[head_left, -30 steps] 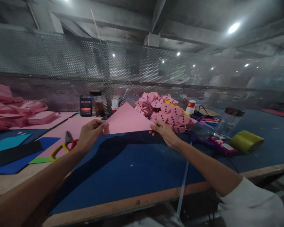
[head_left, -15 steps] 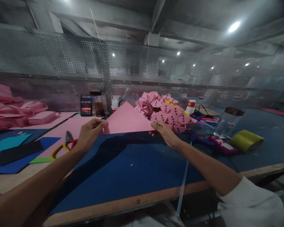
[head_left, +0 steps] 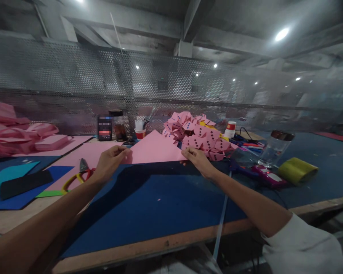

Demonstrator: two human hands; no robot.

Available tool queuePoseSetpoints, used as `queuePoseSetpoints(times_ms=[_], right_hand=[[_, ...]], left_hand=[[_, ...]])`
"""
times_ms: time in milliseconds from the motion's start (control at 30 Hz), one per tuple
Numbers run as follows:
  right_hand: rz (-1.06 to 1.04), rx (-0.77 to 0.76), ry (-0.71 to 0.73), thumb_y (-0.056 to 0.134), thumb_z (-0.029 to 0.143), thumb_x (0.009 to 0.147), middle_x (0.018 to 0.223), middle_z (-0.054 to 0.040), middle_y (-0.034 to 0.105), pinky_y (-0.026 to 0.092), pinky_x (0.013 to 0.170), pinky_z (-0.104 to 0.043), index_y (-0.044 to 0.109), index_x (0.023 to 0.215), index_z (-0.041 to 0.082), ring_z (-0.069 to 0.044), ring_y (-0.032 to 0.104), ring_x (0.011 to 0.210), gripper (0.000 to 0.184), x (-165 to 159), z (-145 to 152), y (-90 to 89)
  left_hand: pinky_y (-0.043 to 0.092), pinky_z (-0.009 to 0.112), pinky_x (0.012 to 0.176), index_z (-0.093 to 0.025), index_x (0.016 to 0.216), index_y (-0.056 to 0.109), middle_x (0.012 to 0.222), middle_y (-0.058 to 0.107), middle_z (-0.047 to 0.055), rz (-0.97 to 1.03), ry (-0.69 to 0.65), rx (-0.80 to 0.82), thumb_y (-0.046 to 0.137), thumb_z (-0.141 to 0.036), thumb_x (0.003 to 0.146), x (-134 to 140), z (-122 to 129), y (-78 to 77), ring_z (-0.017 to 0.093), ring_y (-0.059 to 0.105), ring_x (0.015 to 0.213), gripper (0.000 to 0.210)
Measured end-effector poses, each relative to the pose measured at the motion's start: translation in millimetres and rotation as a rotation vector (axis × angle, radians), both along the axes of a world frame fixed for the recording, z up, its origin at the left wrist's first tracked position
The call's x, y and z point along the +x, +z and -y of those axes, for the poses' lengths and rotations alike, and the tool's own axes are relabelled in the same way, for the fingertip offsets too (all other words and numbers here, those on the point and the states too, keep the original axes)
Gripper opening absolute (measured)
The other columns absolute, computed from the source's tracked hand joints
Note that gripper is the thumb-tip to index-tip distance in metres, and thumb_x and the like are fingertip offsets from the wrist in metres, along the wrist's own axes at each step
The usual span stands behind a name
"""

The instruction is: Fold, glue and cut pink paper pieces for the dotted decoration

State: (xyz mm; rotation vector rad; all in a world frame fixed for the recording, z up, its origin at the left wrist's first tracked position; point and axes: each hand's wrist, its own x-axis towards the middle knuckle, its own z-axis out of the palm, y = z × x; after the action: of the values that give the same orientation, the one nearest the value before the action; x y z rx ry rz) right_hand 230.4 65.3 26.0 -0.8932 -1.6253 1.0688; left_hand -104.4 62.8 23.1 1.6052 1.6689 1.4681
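Observation:
Between my two hands, a pink sheet of paper (head_left: 156, 148) is held up over the blue table surface, its peak pointing away from me. My left hand (head_left: 111, 160) pinches the near left corner between thumb and fingers. At the near right corner, my right hand (head_left: 197, 160) has the same kind of pinch. The sheet's near edge runs almost straight from hand to hand, and a shadow lies on the table below. Just behind my right hand rises a heap of folded pink paper pieces (head_left: 208, 139) with dark diamond marks.
Scissors (head_left: 81, 177) with red and yellow handles lie beside my left forearm. Further left are coloured sheets (head_left: 14, 177) and a pink paper pile (head_left: 20, 131). A phone (head_left: 104, 128) and a dark-lidded jar (head_left: 119, 127) stand behind. To the right are a clear jar (head_left: 276, 148) and a yellow-green roll (head_left: 298, 170).
The peak of the pink sheet has dropped a little, so more of the red and white cup behind it shows. Both hands keep their pinch and have barely shifted.

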Motion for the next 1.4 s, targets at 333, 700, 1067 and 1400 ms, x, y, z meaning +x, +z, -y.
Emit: queuePoseSetpoints(times_ms=[333, 700, 1067, 1400], right_hand=[[0.291, 0.069, -0.025, 0.054, 0.069, 0.093, 0.068, -0.0019, 0.061, 0.048, 0.068, -0.033, 0.053, 0.069, 0.022, -0.02, 0.06, 0.068, 0.053, 4, -6, -4.9], [0.313, 0.263, -0.144, 0.064, 0.053, 0.09, 0.088, -0.0049, 0.069, 0.047, 0.081, -0.033, 0.064, 0.077, 0.021, -0.02, 0.062, 0.086, 0.035, 7, -14, -12.5], [0.4, 0.296, -0.334, 0.058, 0.052, 0.095, 0.085, -0.0026, 0.067, 0.044, 0.08, -0.034, 0.059, 0.084, 0.022, -0.022, 0.061, 0.083, 0.032, 11, -12, -10.3], [0.48, 0.636, -0.359, 0.066, 0.036, 0.091, 0.108, -0.0123, 0.066, 0.045, 0.094, -0.044, 0.062, 0.101, 0.022, -0.028, 0.061, 0.1, 0.018, -26, -4, 42.6]], left_hand=[[0.054, 0.032, 0.066, -0.021, 0.087, 0.077, 0.077, 0.078, 0.007, -0.054, -0.085, -0.112, 0.08, -0.054, 0.06, -8, -10, -9.2, 0.029, 0.073, 0.081, 0.043], [0.051, 0.029, 0.067, -0.022, 0.086, 0.077, 0.087, 0.08, 0.008, -0.038, -0.079, -0.057, 0.077, -0.052, 0.064, -2, -4, 0.0, 0.027, 0.071, 0.085, 0.037], [0.046, 0.029, 0.06, -0.021, 0.082, 0.08, 0.072, 0.077, 0.005, -0.176, -0.205, -0.194, 0.082, -0.053, 0.061, -6, -7, -4.7, 0.025, 0.068, 0.069, 0.038], [0.041, 0.029, 0.055, -0.02, 0.092, 0.075, 0.071, 0.072, 0.001, -0.341, -0.259, -0.175, 0.073, -0.04, 0.076, 2, -4, -22.9, 0.021, 0.066, 0.064, 0.026]])
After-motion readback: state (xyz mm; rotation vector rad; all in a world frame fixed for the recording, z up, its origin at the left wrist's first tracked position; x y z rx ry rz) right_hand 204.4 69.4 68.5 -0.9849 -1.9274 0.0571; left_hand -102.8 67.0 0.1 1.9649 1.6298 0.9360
